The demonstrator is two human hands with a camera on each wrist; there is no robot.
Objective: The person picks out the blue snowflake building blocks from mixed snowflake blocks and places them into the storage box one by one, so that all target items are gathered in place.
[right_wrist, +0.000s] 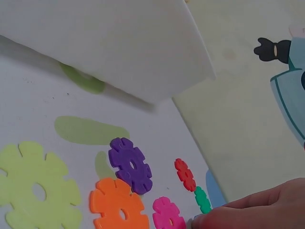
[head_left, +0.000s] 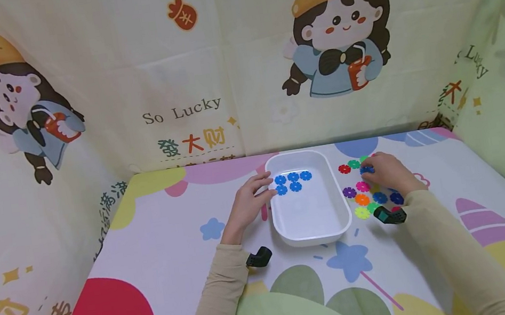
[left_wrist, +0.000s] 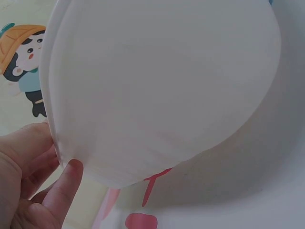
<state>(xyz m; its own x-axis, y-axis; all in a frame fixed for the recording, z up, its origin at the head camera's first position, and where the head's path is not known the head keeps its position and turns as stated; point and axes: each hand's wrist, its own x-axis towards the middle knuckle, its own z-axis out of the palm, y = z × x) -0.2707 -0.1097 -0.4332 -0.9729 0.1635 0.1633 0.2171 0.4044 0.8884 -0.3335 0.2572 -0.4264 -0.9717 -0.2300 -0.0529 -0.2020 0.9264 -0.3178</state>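
A white tray (head_left: 314,239) stands in the middle of the table with several blue snowflake discs (head_left: 292,181) in its far left corner. My left hand (head_left: 268,187) rests with relaxed fingers against the tray's left rim; the left wrist view shows its thumb (left_wrist: 66,181) touching the tray's outer wall (left_wrist: 162,86). To the right of the tray, my right hand (head_left: 373,173) lies over a scatter of coloured discs and pinches a blue disc (head_left: 365,169) at its fingertips. The right wrist view shows that hand (right_wrist: 257,212) low beside the magenta disc (right_wrist: 167,214) and green disc (right_wrist: 202,199).
Loose discs lie right of the tray: red (head_left: 344,169), purple (head_left: 349,192), orange (head_left: 362,199), yellow-green (head_left: 362,212) and blue (head_left: 380,197). A cartoon-printed cloth (head_left: 202,78) walls the table at the back and on both sides. Black wrist cameras (head_left: 259,257) sit on both sleeves.
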